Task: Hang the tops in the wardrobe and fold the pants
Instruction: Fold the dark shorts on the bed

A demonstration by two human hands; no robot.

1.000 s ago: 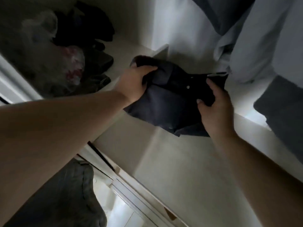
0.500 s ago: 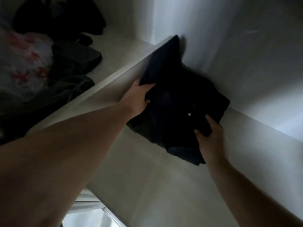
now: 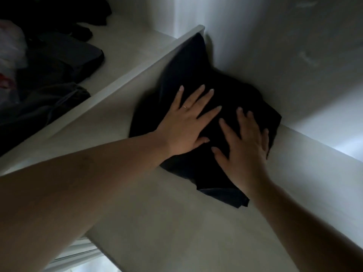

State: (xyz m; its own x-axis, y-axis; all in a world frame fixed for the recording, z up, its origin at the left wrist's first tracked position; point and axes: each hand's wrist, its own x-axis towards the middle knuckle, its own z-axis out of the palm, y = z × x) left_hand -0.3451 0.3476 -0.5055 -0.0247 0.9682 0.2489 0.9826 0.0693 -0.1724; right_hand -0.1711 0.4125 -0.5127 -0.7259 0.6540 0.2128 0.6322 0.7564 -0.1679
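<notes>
My left hand (image 3: 185, 122) and right hand (image 3: 244, 146), fingers spread, press the folded pants (image 3: 188, 71) flat on the shelf (image 3: 157, 222); next, tuck the loose corner at five o'clock

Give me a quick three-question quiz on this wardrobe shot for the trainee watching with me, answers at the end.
1. True or false: both hands lie flat, fingers spread, on the dark folded garment.
2. Where does the garment sit? A) hanging from a rail B) in the back corner of the shelf, against the divider panel C) on the floor
3. What lies in the compartment left of the divider?

Key
1. True: left hand and right hand press on it with straight fingers.
2. B
3. A pile of dark clothes and a pale bag at the frame edge.
</notes>
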